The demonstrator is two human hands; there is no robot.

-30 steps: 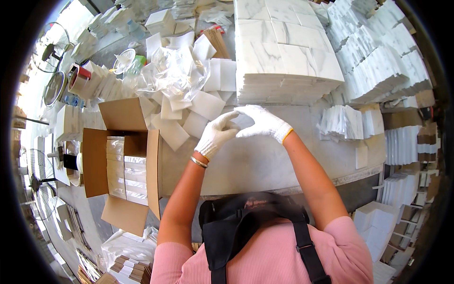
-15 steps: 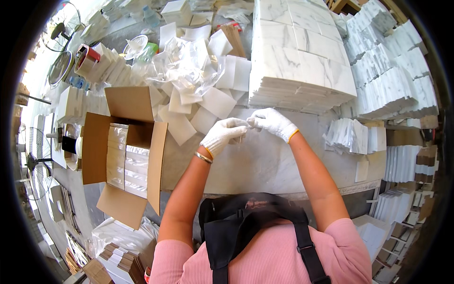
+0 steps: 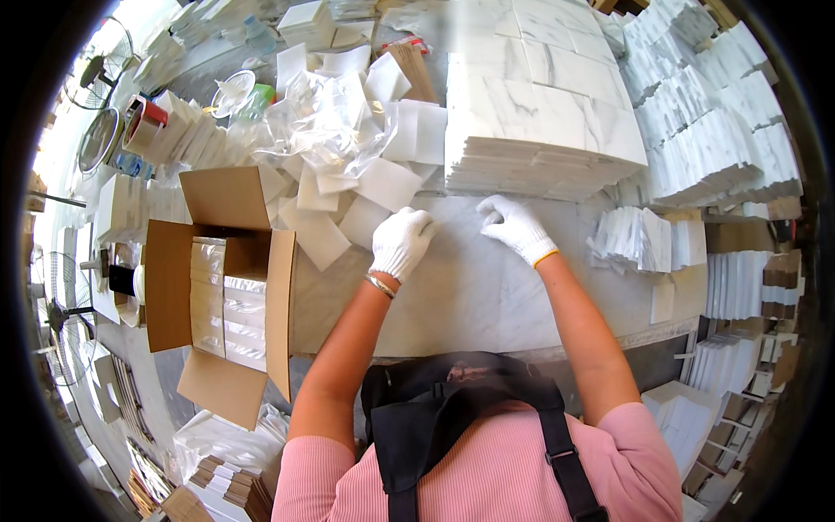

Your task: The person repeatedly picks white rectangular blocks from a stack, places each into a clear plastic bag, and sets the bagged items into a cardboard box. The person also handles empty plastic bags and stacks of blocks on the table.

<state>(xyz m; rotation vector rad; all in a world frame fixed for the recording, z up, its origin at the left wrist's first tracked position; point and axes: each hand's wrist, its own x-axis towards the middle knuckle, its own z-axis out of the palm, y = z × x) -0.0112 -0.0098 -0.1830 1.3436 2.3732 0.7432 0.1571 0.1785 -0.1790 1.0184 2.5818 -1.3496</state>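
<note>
The fingers of the left hand are curled loosely downward in a white knit glove, their tips at the near edge of a heap of white square sheets, though whether they pinch a sheet cannot be told; the fingers of the right hand, gloved the same way, are bent with the tips down on the bare stone, grasping nothing that shows. Both hands lie on the pale marble counter, a little apart from each other. Just beyond the right hand rises the biggest thing here, a broad stack of white marble tiles with grey veining, several layers deep. To the person's left stands an open cardboard box, flaps spread, with wrapped white tiles standing in rows inside. On the right, bundles of narrow white tile pieces are piled along the edge, with a smaller bundle near the right forearm. The heap of white sheets spreads between box and tile stack, with crumpled clear plastic wrap on top of it. Farther left lie a roll of tape and a small fan. A thin bracelet circles the left wrist.
</note>
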